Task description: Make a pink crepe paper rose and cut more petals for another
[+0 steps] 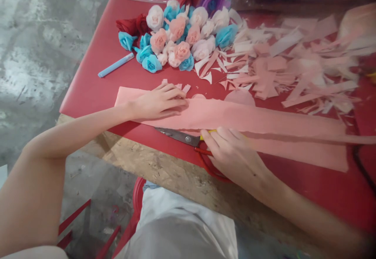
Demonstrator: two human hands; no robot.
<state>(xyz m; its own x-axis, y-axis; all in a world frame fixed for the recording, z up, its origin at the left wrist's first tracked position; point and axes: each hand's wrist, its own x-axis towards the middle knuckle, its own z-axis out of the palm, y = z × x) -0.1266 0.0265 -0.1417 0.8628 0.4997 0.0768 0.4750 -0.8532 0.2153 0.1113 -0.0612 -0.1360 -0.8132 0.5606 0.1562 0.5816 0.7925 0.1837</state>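
Observation:
A long pink crepe paper strip [249, 120] lies across the red table [96, 55]. My left hand [160, 102] lies flat on the strip's left end, fingers stretched out, pressing it down. My right hand [232, 151] rests on the near edge of the strip, over the red handles of a pair of scissors [182, 137]. The scissor blades point left and look closed. Whether the right-hand fingers grip the handles is hidden.
A pile of paper roses [179, 36] in pink, white, blue and red sits at the back. A blue rolled stick [116, 65] lies to its left. Pink and white paper scraps [288, 63] cover the right side. The table's bare wooden edge [164, 169] faces me.

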